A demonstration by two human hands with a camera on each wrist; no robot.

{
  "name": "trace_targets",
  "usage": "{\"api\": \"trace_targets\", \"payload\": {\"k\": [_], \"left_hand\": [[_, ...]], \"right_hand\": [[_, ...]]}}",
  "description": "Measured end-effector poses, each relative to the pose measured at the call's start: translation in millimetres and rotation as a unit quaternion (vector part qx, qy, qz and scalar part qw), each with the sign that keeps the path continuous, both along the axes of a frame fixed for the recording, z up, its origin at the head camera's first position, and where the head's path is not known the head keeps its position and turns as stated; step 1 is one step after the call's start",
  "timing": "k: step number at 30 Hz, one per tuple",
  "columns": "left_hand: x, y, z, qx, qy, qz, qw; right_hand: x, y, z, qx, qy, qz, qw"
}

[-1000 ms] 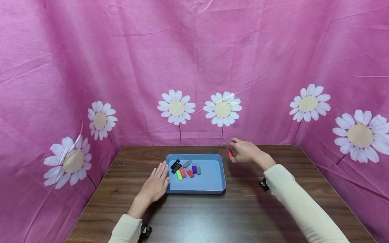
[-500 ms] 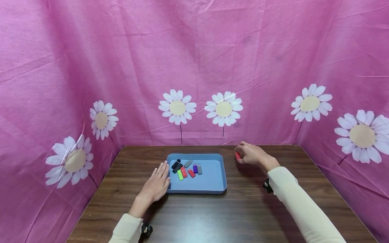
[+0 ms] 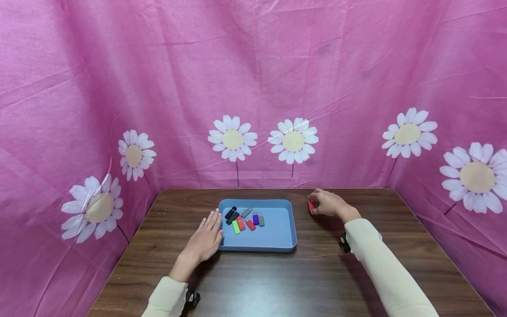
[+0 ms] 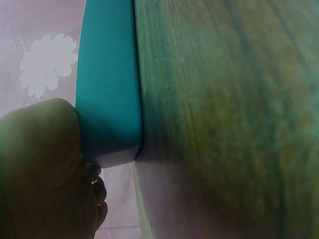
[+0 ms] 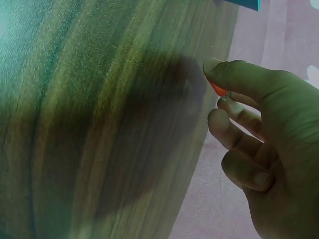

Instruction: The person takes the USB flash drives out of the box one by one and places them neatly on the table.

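Observation:
A blue tray [image 3: 273,229] stands on the wooden table, with several small sticks lying in its left half: black, green, red, grey and purple. The left hand [image 3: 203,240] rests with straight fingers against the tray's left wall; in the left wrist view that hand [image 4: 42,159] touches the tray's side [image 4: 109,79]. To the right of the tray, near the table's back edge, the right hand [image 3: 328,204] pinches a red stick [image 3: 310,206]. In the right wrist view, thumb and fingers of the right hand [image 5: 279,119] hold the red piece [image 5: 219,90], mostly hidden.
Brown table surface [image 3: 253,281] extends in front of the tray and to both sides. A pink cloth [image 3: 261,66] with white flowers hangs behind and at both sides of the table.
The right hand has moved right, away from the tray, and slightly lower, with the red stick in its fingers. The left hand has stayed at the tray's left wall.

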State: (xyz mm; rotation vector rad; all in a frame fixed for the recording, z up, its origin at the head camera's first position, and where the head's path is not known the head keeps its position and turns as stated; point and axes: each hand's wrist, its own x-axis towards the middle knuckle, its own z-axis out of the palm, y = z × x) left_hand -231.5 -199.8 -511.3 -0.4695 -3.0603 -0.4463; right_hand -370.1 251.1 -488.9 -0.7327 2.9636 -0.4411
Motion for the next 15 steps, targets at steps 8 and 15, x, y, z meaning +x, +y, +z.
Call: {"api": "trace_targets", "payload": {"k": [8, 15], "left_hand": [[-1.9, -0.6, -1.8, -0.007, 0.002, 0.000, 1.0000], [-1.3, -0.9, -1.5, -0.006, -0.002, 0.001, 1.0000]], "right_hand": [[-2.0, -3.0, -4.5, 0.003, -0.007, -0.004, 1.0000], [-1.9, -8.1, -7.9, 0.020, -0.027, -0.006, 0.9994]]}}
